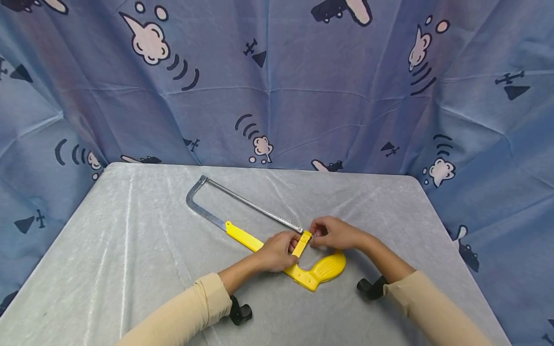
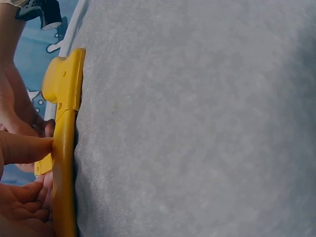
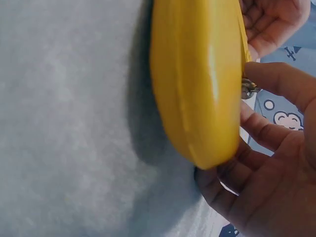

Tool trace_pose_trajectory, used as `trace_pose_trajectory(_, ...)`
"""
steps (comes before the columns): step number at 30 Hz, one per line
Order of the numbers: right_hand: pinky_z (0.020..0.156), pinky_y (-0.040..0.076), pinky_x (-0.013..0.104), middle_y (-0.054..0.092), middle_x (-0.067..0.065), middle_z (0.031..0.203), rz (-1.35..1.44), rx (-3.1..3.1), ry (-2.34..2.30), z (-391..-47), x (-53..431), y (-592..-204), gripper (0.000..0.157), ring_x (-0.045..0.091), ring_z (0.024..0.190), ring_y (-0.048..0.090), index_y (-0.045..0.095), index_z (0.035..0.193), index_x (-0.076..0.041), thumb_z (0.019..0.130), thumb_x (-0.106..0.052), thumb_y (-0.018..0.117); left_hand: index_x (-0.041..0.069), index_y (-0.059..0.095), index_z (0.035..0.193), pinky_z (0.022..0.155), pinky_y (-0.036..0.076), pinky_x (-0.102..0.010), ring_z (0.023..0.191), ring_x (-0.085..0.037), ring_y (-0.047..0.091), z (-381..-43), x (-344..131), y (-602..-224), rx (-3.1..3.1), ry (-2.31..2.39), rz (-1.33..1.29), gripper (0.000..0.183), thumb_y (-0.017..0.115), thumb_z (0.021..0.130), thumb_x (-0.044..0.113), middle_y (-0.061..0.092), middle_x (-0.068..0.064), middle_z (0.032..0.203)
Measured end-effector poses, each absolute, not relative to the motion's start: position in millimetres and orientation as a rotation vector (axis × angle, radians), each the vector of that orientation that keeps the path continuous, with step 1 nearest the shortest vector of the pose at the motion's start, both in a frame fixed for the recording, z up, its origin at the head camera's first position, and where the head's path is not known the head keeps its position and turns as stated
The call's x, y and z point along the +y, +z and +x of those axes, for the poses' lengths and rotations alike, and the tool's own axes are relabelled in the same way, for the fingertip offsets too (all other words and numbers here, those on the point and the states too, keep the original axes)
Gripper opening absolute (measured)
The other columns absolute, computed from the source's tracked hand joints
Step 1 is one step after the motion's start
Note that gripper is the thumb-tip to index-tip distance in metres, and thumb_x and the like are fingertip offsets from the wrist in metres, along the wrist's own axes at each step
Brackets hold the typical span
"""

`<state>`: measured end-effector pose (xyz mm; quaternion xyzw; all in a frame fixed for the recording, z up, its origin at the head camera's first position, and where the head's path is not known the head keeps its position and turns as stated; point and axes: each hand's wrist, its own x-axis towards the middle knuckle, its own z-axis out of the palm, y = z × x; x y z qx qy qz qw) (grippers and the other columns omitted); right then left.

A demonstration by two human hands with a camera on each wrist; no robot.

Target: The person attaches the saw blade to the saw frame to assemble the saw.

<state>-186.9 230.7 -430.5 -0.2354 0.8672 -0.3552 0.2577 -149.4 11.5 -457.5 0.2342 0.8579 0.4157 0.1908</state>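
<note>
Here's the hacksaw point(image 1: 244, 237), lying on the table point(image 1: 147, 264) around its middle, and both hands are on it. The left hand point(image 1: 278, 251) grips the yellow frame, thumb on one side and fingers curled behind, right by the short post point(image 1: 302, 244). The right hand point(image 1: 334, 233) is narrow, thumb and fingers closed about the small metal nut point(image 3: 249, 88) at the post's outer end; how firmly they pinch, I can't tell.

So what could spoil this? If the nut is loosened too far, the blade point(image 1: 251, 204) could go slack and slip off its pins; overtightened, it might bow or snap. A weak left grip could let the whole saw twist with the nut, and fingers straying along the blade could meet teeth.

Now the lie of it: the long axis runs diagonally, the bent metal end point(image 1: 190, 197) pointing away to the person's left, the handle point(image 1: 331, 265) back towards the person and to the right. The blade sits on the far side, roughly parallel to the frame. Beyond the table's far edge hangs the patterned blue curtain point(image 1: 337, 115).
</note>
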Motion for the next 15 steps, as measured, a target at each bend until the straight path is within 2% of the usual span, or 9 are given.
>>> trace_pose_trajectory(6,0.059,0.046,0.027,0.055,0.006,0.078,-0.631,2.324,-1.018,-187.5,233.1,-428.7,0.014,0.017,0.066,0.052,0.061,0.102,0.002,0.092,-0.008,0.064,0.003,0.061,0.115,0.075,0.042,-0.022,0.083,-0.010,0.052,-150.0,11.0,-457.4,2.418,1.158,0.665,0.037,0.075,0.080,0.003,0.055,0.002,0.091)
trace_pose_trajectory(15,0.060,0.049,0.029,0.056,0.008,0.081,-0.620,2.319,-1.059,-188.3,234.6,-431.7,0.014,0.023,0.069,0.055,0.059,0.105,0.003,0.094,-0.007,0.059,0.004,0.062,0.112,0.074,0.042,-0.022,0.081,-0.010,0.051,-149.7,10.6,-456.7,2.427,1.152,0.677,0.035,0.075,0.080,0.003,0.055,0.002,0.088)
